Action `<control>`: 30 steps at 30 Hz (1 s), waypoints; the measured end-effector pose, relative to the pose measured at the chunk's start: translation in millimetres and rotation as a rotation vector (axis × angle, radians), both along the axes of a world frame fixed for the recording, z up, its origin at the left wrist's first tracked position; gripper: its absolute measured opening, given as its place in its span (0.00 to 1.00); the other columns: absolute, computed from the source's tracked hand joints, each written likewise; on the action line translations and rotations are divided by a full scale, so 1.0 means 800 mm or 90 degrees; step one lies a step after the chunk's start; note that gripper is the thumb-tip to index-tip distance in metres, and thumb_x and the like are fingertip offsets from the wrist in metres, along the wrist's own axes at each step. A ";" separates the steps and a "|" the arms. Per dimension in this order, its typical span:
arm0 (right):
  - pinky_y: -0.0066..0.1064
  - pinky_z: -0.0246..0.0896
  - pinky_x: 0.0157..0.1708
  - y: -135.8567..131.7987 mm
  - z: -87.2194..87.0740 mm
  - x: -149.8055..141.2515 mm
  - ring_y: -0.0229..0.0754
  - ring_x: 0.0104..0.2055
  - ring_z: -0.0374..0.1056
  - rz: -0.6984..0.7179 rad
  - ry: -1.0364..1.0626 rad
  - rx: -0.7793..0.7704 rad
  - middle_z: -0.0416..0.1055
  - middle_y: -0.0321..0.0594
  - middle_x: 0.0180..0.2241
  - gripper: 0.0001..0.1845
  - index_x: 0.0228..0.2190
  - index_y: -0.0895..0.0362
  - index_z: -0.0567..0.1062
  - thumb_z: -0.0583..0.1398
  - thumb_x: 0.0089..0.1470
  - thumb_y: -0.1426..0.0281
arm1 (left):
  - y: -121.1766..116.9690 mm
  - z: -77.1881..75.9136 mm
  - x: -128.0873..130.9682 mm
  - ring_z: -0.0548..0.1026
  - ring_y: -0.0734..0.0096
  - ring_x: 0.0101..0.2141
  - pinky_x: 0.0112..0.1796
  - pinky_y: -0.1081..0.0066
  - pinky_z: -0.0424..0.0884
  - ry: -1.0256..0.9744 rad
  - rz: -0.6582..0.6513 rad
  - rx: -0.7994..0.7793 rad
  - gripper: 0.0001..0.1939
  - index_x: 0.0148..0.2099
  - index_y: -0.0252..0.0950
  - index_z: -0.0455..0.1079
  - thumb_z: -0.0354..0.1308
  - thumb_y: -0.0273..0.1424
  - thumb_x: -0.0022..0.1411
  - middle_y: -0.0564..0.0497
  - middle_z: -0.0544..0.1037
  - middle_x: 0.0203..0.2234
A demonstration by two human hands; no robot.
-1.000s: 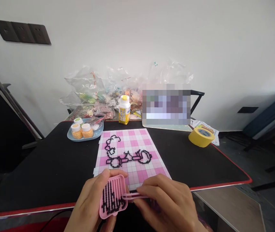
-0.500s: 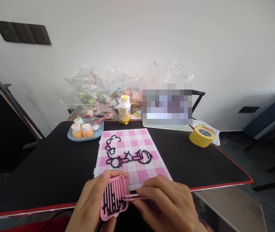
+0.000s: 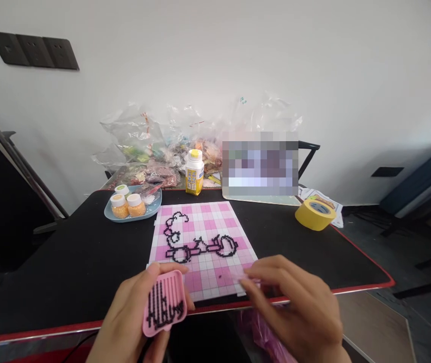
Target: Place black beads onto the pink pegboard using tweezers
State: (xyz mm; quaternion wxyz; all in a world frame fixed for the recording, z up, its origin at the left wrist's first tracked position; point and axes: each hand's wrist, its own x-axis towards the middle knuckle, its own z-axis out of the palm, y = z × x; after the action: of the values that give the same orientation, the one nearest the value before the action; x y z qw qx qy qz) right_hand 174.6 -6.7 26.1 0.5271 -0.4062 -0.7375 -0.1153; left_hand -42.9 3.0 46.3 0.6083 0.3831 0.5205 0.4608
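Observation:
My left hand (image 3: 140, 302) is closed around a small pink ridged bead tray (image 3: 173, 287), tilted toward me. Black beads (image 3: 158, 307) line its grooves and heap at the lower end. In my right hand (image 3: 291, 297) is a pair of pink tweezers (image 3: 236, 276), blurred by motion, pinched between thumb and fingers. A dark bead (image 3: 220, 276) shows at the tweezers' tips, over the near part of the pegboard. That pink-and-white checked pegboard (image 3: 200, 290) lies flat beyond both hands, bearing an outline of black beads (image 3: 181, 254).
A blue plate (image 3: 151, 214) with lidded bead jars (image 3: 136, 205) sits at the left. Behind the board stand a yellow-capped bottle (image 3: 195, 172), plastic bags (image 3: 136, 131) and a blurred-out screen (image 3: 261, 164). A yellow tape roll (image 3: 315, 216) rests at the right.
My right hand has moved right and up with the tweezers, away from the bead tray and over the board's near edge. My left hand and the tray have shifted slightly left.

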 end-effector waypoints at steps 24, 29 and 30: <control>0.26 0.59 0.24 0.048 -0.045 0.058 0.35 0.24 0.69 -0.135 -0.006 -0.188 0.75 0.37 0.26 0.17 0.28 0.56 0.78 0.60 0.66 0.61 | 0.063 -0.029 -0.099 0.64 0.79 0.06 0.07 0.78 0.60 -0.010 0.069 0.020 0.31 0.48 0.30 0.77 0.70 0.50 0.51 0.42 0.85 0.25; 0.26 0.60 0.23 0.050 -0.042 0.057 0.35 0.23 0.69 -0.142 0.006 -0.174 0.75 0.37 0.25 0.17 0.28 0.56 0.78 0.60 0.66 0.61 | 0.061 -0.028 -0.100 0.63 0.81 0.05 0.09 0.77 0.64 -0.018 0.079 0.018 0.32 0.48 0.29 0.77 0.71 0.51 0.50 0.42 0.86 0.25; 0.26 0.60 0.23 0.051 -0.040 0.057 0.35 0.23 0.69 -0.141 0.005 -0.172 0.75 0.37 0.25 0.17 0.28 0.56 0.78 0.60 0.66 0.61 | 0.061 -0.028 -0.101 0.63 0.81 0.05 0.10 0.78 0.64 -0.018 0.080 0.013 0.32 0.48 0.30 0.77 0.70 0.51 0.51 0.42 0.86 0.26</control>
State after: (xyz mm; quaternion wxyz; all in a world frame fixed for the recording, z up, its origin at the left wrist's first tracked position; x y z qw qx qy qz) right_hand 220.1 34.2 -6.2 0.4543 -0.5526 -0.6951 -0.0708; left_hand -123.7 51.7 24.0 0.5817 0.3494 0.5299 0.5086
